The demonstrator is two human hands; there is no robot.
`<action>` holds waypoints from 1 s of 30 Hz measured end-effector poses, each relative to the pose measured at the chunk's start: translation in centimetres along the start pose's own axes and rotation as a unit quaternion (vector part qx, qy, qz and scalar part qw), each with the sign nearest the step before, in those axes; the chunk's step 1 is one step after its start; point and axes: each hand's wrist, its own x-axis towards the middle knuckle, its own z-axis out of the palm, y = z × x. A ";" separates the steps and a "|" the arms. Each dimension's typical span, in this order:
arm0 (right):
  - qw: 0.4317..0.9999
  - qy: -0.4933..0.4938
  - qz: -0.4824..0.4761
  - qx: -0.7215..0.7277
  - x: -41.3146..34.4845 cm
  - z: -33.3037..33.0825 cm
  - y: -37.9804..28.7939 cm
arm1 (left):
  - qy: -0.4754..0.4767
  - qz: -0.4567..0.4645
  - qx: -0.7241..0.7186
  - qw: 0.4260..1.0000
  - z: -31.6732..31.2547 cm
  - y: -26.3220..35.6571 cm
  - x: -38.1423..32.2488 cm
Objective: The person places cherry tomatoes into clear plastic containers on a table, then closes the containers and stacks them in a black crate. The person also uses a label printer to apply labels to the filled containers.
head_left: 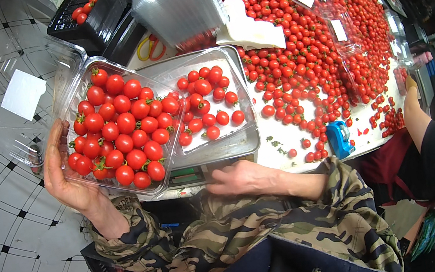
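My left hand (65,173) grips the left side of an open clear plastic clamshell container (166,176) heaped with cherry tomatoes (126,122). Its hinged lid, bearing a white label (24,95), hangs open to the left. The container is tilted and overlaps a second clear container (247,120), partly filled with tomatoes, on the metal pan of a scale (220,152). Near the scale's front edge is my right hand (235,179), fingers curled and away from the tomatoes; whether it holds anything is not clear.
A tall stack of empty clear containers (180,9) stands behind the scale, beside black crates (91,23) and scissors (151,48). A large pile of tomatoes (298,54) covers the table to the right. A blue tape dispenser (340,140) sits near the edge. Co-workers' arms (413,105) show at right.
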 end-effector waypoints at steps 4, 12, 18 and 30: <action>0.990 0.089 0.024 0.104 -2.0 -3.5 0.0 | 0.020 -0.050 -0.042 0.998 -0.1 -0.1 0.3; 0.941 0.278 0.189 -0.029 1.7 -10.4 3.9 | 0.040 -0.052 -0.029 0.997 -0.3 -0.2 0.2; 0.943 0.275 0.144 -0.117 6.0 -7.5 7.8 | 0.041 -0.052 -0.015 0.998 0.1 0.3 0.3; 0.966 0.232 0.116 -0.013 -0.1 -9.1 5.4 | -0.004 0.021 0.025 0.999 0.8 0.3 -0.4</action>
